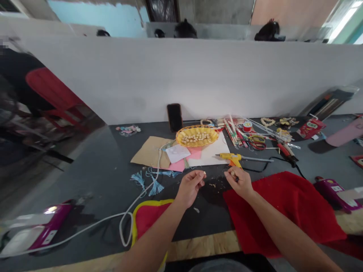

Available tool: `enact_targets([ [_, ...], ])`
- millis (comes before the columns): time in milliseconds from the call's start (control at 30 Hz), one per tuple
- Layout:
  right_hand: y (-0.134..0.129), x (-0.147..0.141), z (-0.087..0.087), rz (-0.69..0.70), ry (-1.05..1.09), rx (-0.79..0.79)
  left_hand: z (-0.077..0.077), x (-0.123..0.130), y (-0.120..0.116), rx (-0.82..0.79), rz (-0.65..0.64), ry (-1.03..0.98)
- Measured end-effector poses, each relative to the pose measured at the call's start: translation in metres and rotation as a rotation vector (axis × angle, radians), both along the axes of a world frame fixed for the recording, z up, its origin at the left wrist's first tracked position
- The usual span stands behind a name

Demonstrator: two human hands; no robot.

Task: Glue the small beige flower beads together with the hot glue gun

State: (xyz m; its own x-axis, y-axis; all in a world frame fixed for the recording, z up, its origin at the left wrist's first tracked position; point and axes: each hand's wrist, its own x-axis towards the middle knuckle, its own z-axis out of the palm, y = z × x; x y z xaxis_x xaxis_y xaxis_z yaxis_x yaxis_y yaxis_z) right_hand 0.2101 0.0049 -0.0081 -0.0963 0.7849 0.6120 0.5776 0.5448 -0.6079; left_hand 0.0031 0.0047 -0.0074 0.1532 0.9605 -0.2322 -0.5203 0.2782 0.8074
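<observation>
My left hand [189, 189] is closed in a pinch on a small pale piece [204, 173] that pokes out at the fingertips; its kind is too small to tell. Across a short gap, my right hand [239, 182] has its fingers curled together, and what they hold is mostly hidden. Pale crumbs [213, 185] lie on the dark tabletop between the hands. Just beyond the right hand is a yellow glue gun [233, 158] with a clear glue stick in its back. Farther off, a yellow woven basket [184, 142] holds several small pale pieces.
A white cable [141, 192] loops past blue tassels [155, 187] at left. Red cloth [295, 207] lies under my right forearm. Behind stand a phone [174, 118] and a white partition [136, 75]. Scissors [257, 142], pliers [284, 150] and sticks crowd the back right.
</observation>
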Motion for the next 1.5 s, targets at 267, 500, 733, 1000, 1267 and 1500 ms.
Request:
enact_targets([
  [267, 0.003, -0.008, -0.002, 0.041, 0.002, 0.083, 0.005, -0.006, 0.003, 0.023, 0.036, 0.002],
  [500, 0.004, -0.012, -0.004, 0.087, -0.006, 0.104, 0.005, -0.006, 0.002, -0.001, 0.041, -0.026],
  [733, 0.009, -0.012, -0.008, -0.004, 0.01, 0.108, 0.008, -0.004, 0.0, -0.013, 0.014, -0.034],
  [1000, 0.013, -0.001, -0.018, -0.024, -0.055, 0.193, 0.007, -0.003, 0.003, 0.009, 0.015, -0.069],
  [1267, 0.019, 0.012, -0.011, -0.106, -0.069, 0.276, 0.007, 0.002, 0.006, 0.02, 0.02, -0.112],
  [1500, 0.015, 0.005, -0.01, -0.056, -0.078, 0.318, 0.008, -0.004, 0.006, 0.006, 0.039, -0.129],
])
